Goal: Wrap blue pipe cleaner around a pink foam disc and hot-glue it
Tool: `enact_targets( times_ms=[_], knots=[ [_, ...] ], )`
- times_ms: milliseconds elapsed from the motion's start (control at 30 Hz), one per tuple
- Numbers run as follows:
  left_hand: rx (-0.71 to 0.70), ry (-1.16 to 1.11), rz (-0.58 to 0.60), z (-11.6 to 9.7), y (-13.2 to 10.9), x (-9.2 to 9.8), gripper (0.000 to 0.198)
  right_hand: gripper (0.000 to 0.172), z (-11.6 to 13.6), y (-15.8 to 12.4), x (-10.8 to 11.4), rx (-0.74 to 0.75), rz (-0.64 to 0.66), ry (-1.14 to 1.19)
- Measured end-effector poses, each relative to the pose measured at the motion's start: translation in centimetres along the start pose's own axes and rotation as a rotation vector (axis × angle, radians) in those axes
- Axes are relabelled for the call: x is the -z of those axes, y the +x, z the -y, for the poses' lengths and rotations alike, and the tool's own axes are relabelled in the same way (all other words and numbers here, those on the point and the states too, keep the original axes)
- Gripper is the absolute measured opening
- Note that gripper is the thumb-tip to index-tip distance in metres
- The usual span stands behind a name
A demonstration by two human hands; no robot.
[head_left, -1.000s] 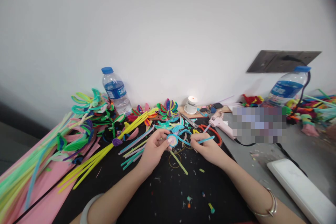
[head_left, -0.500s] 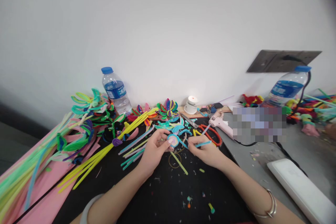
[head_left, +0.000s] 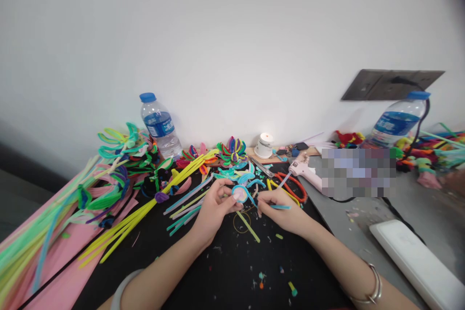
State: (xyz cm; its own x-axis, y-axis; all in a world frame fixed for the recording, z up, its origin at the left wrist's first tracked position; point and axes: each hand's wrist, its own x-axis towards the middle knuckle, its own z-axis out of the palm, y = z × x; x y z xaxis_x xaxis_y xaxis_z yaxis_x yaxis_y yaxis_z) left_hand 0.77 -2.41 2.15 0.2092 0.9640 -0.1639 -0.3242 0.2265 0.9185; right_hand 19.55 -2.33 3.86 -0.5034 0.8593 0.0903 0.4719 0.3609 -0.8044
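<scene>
My left hand (head_left: 211, 210) pinches a small coil (head_left: 240, 194) of pink pipe cleaner ringed in light blue, held just above the black mat (head_left: 225, 271). My right hand (head_left: 281, 208) grips the loose blue pipe cleaner tail (head_left: 279, 207) that runs from the coil; its free end sticks out to the right. A yellow-green stem (head_left: 249, 226) hangs down from the coil toward the mat. The two hands are close together, almost touching.
Finished pipe cleaner flowers (head_left: 119, 155) and long loose stems (head_left: 145, 208) lie at left on pink sheets. Two water bottles (head_left: 160, 126) (head_left: 397, 123), a pink glue gun (head_left: 305, 169), orange-handled scissors (head_left: 290, 186), a white spool (head_left: 264, 145) and a white flat box (head_left: 417, 261) surround the mat.
My right hand has drawn the blue tail down and left toward the coil, wrapping it tighter. My left hand has barely moved.
</scene>
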Motion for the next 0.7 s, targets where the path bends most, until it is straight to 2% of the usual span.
enact_targets(
  times_ms=[467,700],
  knots=[
    [0.03,-0.063,0.004,0.04,-0.28,-0.32,0.041,0.027,-0.16,0.2,-0.25,0.007,-0.035,-0.028],
    [0.031,-0.094,0.016,0.25,-0.45,-0.53,0.038,0.023,-0.27,0.16,-0.41,-0.021,-0.037,-0.028]
  ],
)
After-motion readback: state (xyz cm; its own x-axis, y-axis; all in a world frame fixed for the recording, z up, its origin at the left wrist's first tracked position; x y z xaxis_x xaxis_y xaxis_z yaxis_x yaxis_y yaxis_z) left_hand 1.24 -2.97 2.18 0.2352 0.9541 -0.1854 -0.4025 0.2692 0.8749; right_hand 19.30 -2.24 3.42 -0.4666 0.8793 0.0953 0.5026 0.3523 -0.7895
